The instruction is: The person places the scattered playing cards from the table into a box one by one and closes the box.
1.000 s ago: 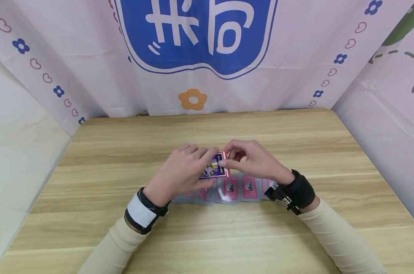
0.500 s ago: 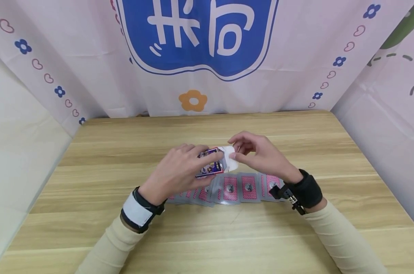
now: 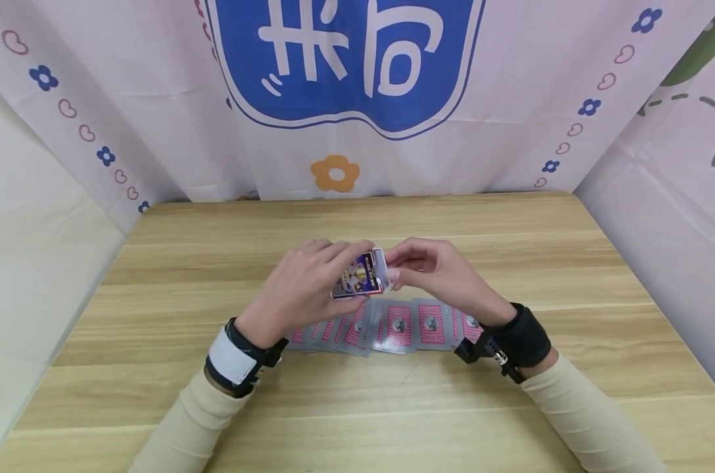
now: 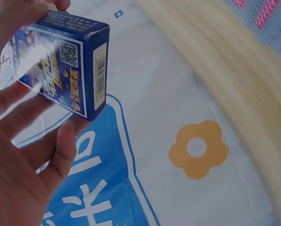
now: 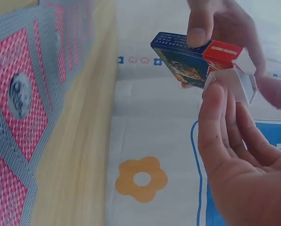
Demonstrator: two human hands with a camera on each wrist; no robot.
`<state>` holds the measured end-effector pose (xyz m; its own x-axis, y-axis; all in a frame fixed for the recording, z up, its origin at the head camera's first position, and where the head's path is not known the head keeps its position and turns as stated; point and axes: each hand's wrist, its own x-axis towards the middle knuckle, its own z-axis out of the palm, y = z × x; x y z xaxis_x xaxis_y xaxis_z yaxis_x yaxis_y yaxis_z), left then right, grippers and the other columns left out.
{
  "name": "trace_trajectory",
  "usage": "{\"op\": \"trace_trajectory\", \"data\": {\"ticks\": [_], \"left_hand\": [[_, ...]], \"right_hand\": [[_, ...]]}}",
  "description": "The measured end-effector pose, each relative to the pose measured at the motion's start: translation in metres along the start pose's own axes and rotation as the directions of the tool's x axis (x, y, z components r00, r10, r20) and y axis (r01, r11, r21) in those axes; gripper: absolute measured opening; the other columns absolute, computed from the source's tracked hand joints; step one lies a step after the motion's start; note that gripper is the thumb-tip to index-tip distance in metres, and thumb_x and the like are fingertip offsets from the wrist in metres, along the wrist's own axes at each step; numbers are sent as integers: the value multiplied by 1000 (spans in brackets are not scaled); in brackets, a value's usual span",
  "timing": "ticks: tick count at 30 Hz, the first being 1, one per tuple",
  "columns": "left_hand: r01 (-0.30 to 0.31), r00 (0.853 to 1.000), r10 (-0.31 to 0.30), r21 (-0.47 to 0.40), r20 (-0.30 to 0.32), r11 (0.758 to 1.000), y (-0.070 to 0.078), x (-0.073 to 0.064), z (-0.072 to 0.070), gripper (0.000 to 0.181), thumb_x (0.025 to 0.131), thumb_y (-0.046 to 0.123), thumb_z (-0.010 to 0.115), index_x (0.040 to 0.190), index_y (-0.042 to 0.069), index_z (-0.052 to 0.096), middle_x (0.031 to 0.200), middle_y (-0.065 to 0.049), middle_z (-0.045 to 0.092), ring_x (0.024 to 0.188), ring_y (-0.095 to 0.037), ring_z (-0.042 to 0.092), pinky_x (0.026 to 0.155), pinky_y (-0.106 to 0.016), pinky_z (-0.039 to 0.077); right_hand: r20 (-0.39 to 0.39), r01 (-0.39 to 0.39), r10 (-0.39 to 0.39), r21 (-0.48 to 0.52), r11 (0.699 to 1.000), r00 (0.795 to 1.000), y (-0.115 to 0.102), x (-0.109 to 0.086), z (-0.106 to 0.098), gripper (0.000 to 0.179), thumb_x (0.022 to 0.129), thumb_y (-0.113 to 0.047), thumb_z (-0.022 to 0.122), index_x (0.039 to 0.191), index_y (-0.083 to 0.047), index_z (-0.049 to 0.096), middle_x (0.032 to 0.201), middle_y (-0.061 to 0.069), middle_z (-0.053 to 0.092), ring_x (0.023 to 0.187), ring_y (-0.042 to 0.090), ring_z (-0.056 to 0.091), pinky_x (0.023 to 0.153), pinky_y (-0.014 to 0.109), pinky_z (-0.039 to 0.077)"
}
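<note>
My left hand [image 3: 301, 284] grips a small playing-card box [image 3: 358, 276] just above the table, thumb on the near edge and fingers over the far one. In the left wrist view the box [image 4: 95, 75] shows a dark blue printed face with a barcode on its end. Its right end is open, and there my right hand [image 3: 442, 270] pinches the white end flap [image 5: 232, 82] between thumb and fingers. In the right wrist view a red band [image 5: 220, 52] shows beside the flap. The inside of the box is hidden.
A row of overlapping playing cards [image 3: 400, 326] lies back side up on the wooden table [image 3: 357, 420], below and behind both hands. A printed cloth [image 3: 215, 157] hangs at the table's far edge.
The box's end flap has swung out, showing white, and is now partly folded back near the opening. The box moved slightly left; my right hand went out and came back to it.
</note>
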<state>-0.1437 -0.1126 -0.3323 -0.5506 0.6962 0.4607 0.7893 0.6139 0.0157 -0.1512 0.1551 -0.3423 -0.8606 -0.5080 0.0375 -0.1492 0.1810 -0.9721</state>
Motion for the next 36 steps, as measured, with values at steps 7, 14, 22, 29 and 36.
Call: {"op": "trace_trajectory", "data": {"ticks": [7, 14, 22, 29, 36], "left_hand": [[167, 986, -167, -283, 23, 944, 1, 0, 0, 79, 84, 42, 86, 146, 6, 55, 130, -12, 71, 103, -22, 70, 85, -36, 61], [228, 968, -251, -500, 22, 835, 6, 3, 3, 73, 87, 34, 83, 146, 4, 53, 131, -12, 67, 101, -18, 66, 79, -28, 60], [314, 944, -314, -566, 100, 762, 9, 5, 3, 73, 87, 31, 84, 148, 7, 52, 136, -11, 65, 104, -20, 66, 82, -31, 60], [335, 935, -335, -611, 119, 717, 10, 4, 5, 74, 85, 30, 88, 148, 13, 54, 136, -9, 62, 107, -20, 64, 83, -29, 60], [346, 930, -340, -650, 140, 677, 10, 3, 9, 71, 82, 25, 90, 146, 18, 61, 133, -7, 63, 106, -19, 62, 82, -29, 59]], "right_hand": [[15, -12, 10, 155, 988, 1000, -4, -5, -4, 36, 96, -9, 74, 131, -4, 65, 127, 9, 70, 117, 21, 71, 101, 32, 58], [-46, 49, -42, 178, 983, 998, -6, -5, 3, 35, 93, -6, 79, 125, -4, 67, 124, 8, 70, 111, 21, 74, 97, 33, 60], [-145, 405, -400, 8, 914, 905, 2, -6, 11, 9, 90, 2, 80, 98, 2, 76, 108, 5, 72, 99, 20, 73, 89, 34, 63], [-154, 499, -496, -20, 866, 854, 8, -8, 17, 13, 87, 11, 78, 98, 5, 74, 97, 3, 68, 87, 14, 67, 83, 30, 64], [-141, 551, -546, -6, 835, 826, 15, -11, 22, 13, 87, 13, 77, 97, 6, 72, 95, 8, 69, 88, 13, 69, 84, 32, 64]]}}
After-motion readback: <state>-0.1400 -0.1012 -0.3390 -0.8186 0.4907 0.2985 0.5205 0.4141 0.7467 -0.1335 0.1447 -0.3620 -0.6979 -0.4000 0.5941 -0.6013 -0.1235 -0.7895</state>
